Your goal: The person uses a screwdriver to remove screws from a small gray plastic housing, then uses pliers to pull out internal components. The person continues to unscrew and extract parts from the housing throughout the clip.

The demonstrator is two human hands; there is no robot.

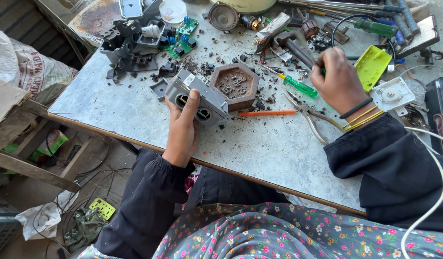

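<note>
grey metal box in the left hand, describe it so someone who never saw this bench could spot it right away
Start at the grey worktop and go to its near left part, where the left hand grips a grey metal box from below. It sits right beside a brown hexagonal block. Unlike the black plastic scraps and green circuit boards behind it, it is pale grey with two round openings on its front face.
</note>
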